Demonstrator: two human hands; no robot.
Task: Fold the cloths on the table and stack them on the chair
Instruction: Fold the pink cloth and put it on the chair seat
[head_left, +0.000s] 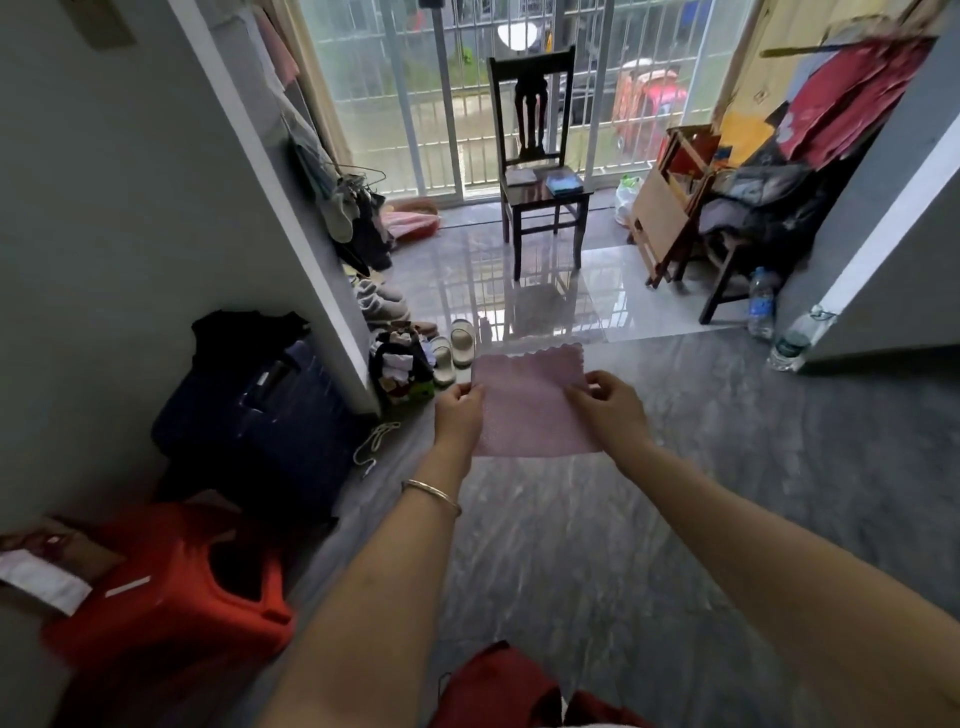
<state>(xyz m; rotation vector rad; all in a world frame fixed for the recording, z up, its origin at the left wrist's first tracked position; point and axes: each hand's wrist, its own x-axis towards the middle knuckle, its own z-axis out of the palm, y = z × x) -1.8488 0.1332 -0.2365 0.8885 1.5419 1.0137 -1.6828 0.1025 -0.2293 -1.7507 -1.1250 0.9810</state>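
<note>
In a hallway with a grey marble floor, we hold a pink cloth up in the air, our left hand and right hand each with its grip pinched on a side edge. It looks folded already, so we judge the carry is in hand. Next we must reach the dark wooden chair well ahead and lay it flat on the folded cloths there.

I see a grey marbled floor; at twelve o'clock a dark chair stands on it, its seat bearing a pale folded cloth beside a blue cloth.
</note>
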